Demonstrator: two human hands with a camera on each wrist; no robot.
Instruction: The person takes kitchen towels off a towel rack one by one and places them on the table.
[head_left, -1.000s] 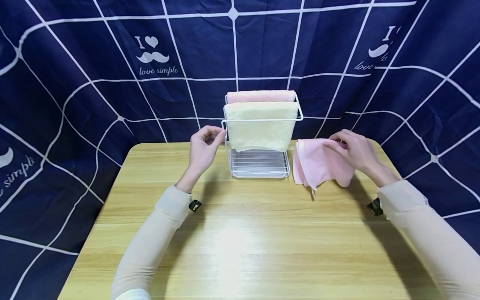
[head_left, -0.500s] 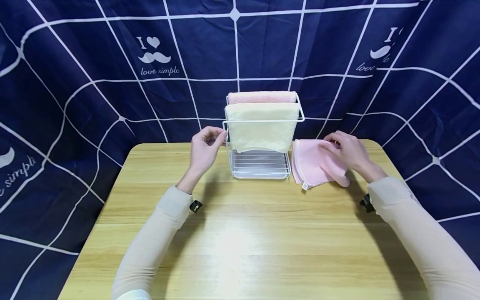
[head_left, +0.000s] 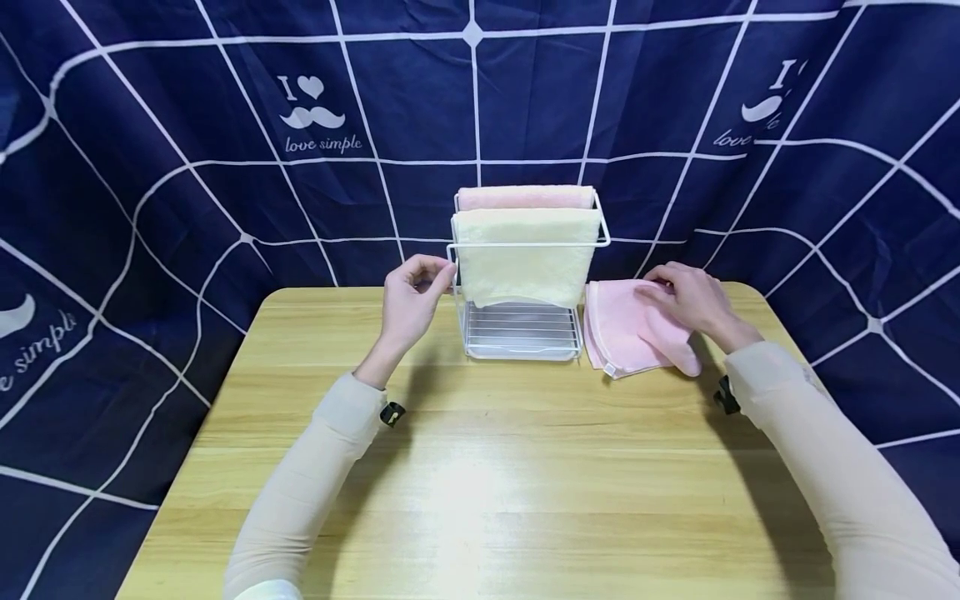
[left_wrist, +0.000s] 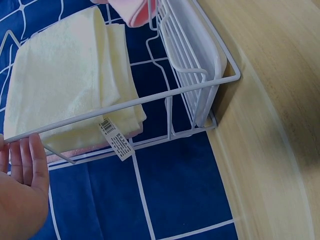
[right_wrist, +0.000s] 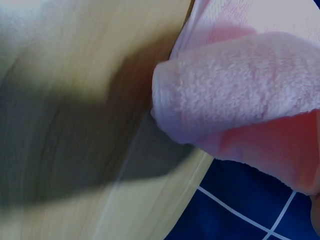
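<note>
A white wire towel rack [head_left: 522, 245] stands at the back of the table, its lower tray [head_left: 517, 354] resting on the wood. Over its rails hang a pale yellow towel [head_left: 528, 271] and, behind it, a pink towel [head_left: 525, 197]. My left hand [head_left: 408, 300] holds the rack's left side wire between thumb and fingers; the fingers [left_wrist: 37, 162] meet that wire in the left wrist view. To the right of the rack, a loose pink towel [head_left: 618, 329] lies partly folded on the table. My right hand [head_left: 693, 296] pinches its upper right part, where an edge curls over [right_wrist: 230, 90].
The wooden table [head_left: 465, 467] has rounded back corners. A dark blue curtain with white grid lines [head_left: 405, 92] encloses the back and sides, close behind the rack. A printed label [left_wrist: 116, 139] hangs from the yellow towel in the left wrist view.
My right hand has moved left with the loose pink towel, whose front corner has settled onto the table beside the rack. My left hand keeps its hold on the rack.
</note>
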